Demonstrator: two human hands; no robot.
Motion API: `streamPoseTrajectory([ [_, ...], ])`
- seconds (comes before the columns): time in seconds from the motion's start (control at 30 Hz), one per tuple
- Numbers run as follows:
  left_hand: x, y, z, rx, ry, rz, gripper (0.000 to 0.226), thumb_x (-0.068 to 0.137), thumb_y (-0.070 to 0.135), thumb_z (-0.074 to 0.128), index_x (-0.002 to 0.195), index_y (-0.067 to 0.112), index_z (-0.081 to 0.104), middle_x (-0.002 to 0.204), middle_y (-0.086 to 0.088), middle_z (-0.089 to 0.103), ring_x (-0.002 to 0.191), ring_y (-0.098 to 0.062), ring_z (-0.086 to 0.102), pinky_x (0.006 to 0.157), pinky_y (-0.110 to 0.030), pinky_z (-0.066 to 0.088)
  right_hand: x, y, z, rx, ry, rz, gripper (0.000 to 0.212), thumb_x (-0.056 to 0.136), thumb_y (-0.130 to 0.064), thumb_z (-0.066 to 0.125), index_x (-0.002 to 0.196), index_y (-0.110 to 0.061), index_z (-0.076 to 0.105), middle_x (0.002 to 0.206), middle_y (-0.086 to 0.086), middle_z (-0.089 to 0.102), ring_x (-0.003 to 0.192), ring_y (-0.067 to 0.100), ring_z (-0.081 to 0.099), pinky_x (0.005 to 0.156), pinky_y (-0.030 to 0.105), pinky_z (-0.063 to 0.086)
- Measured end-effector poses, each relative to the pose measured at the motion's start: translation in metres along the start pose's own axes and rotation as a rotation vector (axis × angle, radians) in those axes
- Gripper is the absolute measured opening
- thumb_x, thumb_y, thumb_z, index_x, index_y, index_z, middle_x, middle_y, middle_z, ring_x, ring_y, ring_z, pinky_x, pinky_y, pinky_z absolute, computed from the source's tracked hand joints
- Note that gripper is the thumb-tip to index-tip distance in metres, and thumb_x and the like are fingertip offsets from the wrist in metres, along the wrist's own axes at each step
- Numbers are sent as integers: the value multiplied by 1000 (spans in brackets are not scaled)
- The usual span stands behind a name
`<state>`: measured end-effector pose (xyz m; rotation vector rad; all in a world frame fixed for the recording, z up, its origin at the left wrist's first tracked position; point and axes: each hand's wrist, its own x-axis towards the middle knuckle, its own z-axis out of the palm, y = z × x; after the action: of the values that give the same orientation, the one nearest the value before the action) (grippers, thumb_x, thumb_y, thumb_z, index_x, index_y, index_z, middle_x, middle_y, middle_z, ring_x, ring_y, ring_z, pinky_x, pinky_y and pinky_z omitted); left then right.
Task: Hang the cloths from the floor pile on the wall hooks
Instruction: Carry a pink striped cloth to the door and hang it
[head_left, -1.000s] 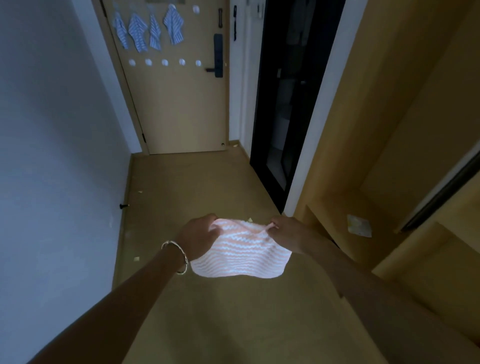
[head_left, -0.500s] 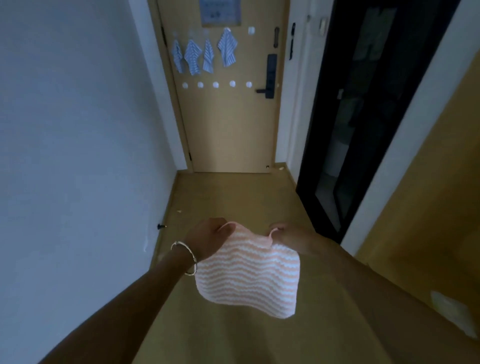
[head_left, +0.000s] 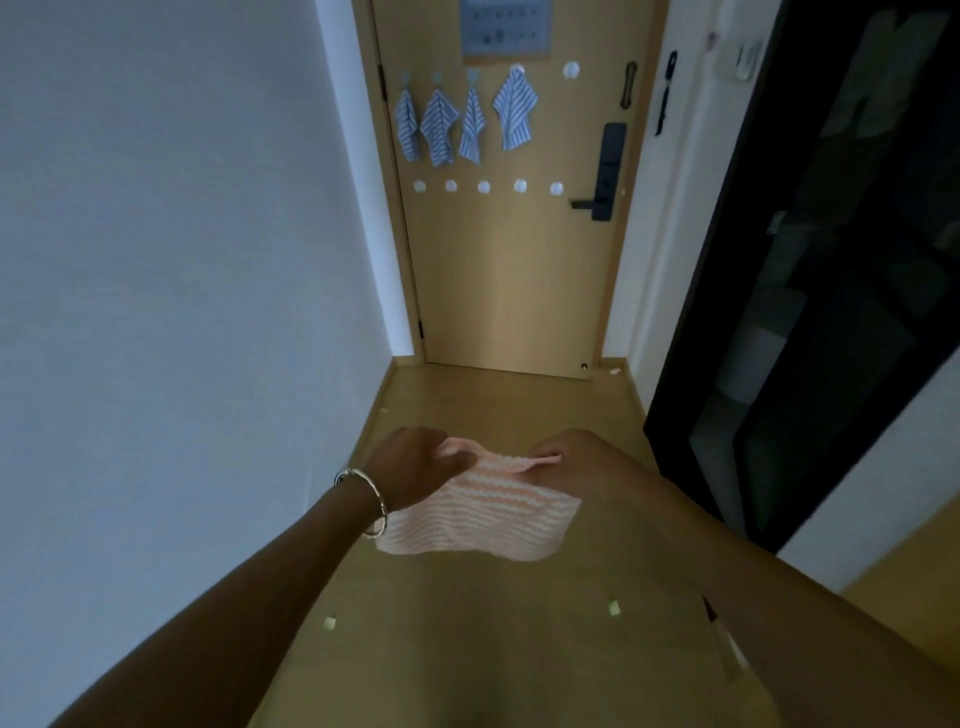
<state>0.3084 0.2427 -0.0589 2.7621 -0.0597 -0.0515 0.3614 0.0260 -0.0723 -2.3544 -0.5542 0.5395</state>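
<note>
**Pink cloth held between both hands, facing the hook-lined door**

The pink cloth (head_left: 483, 512) is in the lower centre of the frame, stretched between the two hands and off the floor. The left hand (head_left: 415, 467) has its fingers curled round the cloth's upper left corner. The right hand (head_left: 582, 460) pinches the upper right corner, where a small tab of fabric sticks out past the fingers. The rest of the cloth hangs below and between the wrists. A thin metal bangle (head_left: 371, 499) circles the left wrist, just beside the cloth's left edge.

At the top centre of the frame stands a pale wooden door (head_left: 509, 286). Four blue striped cloths (head_left: 439, 127) hang on it in a row, with one bare round hook (head_left: 571, 69) to their right. A lower row of white round hooks (head_left: 483, 187) runs beneath them, all bare. A dark lever lock (head_left: 605, 171) sits on the door's right side, and a grey printed sheet (head_left: 505, 26) is fixed above the hooks.

A stretch of wooden floor (head_left: 493, 405) lies between the hands and the door. A plain white wall (head_left: 182, 260) fills the left of the frame, and a black-framed glass panel (head_left: 831, 260) fills the right. Two small pale scraps (head_left: 329, 622) lie on the floor near the bottom.

The pink cloth is soft and roughly rectangular, ribbed with wavy white bands. The hanging cloths drape to points.
</note>
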Motion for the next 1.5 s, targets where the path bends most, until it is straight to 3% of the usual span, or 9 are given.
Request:
streamPoseTrajectory([
  [0.1,44,-2,6,-28,6,13,37,93,47,46,77,15,57,79,-4,63,75,-22,59,67,-30,43,24,11,-19,-6,20,13,34,77,-48,63,67,-16,64,68,2,62,69,21,59,63,31,38],
  [0.2,96,0,11,-84,-8,65,41,94,45,46,84,8,60,85,-8,66,78,-24,59,67,-31,43,55,21,-44,25,2,28,41,86,-45,61,53,-24,47,59,-6,44,60,15,43,59,29,29],
  [0.33,176,2,4,-162,-56,174,32,96,41,45,109,16,61,103,-3,66,88,-17,58,74,-28,44,109,31,-87,-83,37,0,20,98,-33,51,91,-21,65,82,-11,57,76,6,52,61,16,36],
  [0.4,219,2,-4,-179,-89,217,31,95,42,47,110,19,60,104,-2,65,88,-15,56,75,-27,43,141,35,-111,-111,80,8,27,100,-30,48,108,-10,65,95,-1,62,83,7,53,60,11,35],
  [0.47,261,-2,-11,-181,-116,234,31,93,47,48,107,22,60,99,0,66,85,-15,57,74,-27,44,172,41,-133,-139,119,54,32,100,-30,46,101,-4,64,90,7,62,77,9,52,57,16,33],
  [0.63,343,-15,-18,-213,-103,323,23,99,37,40,92,24,58,81,2,61,77,-18,57,64,-25,39,238,55,-165,-155,185,140,35,102,-28,40,68,-23,39,69,-8,45,61,2,41,52,18,28],
  [0.77,396,-24,-23,-114,-93,324,31,100,32,39,96,11,61,82,1,58,73,-13,50,63,-24,36,291,61,-186,-188,201,154,34,101,-30,40,68,-25,39,70,-8,45,64,3,41,56,21,28],
  [0.97,482,-40,-34,-111,12,228,20,97,27,44,101,20,62,94,-5,68,86,-22,62,76,-33,51,378,66,-217,-186,272,111,28,101,-31,38,75,-27,45,76,-7,53,76,14,53,64,28,38],
  [1.5,766,-16,-91,145,278,178,23,95,30,49,107,20,66,105,-3,57,91,-18,55,82,-33,50,623,126,-405,-182,315,-86,34,102,-36,36,100,-10,58,89,8,64,83,25,61,69,34,45],
])
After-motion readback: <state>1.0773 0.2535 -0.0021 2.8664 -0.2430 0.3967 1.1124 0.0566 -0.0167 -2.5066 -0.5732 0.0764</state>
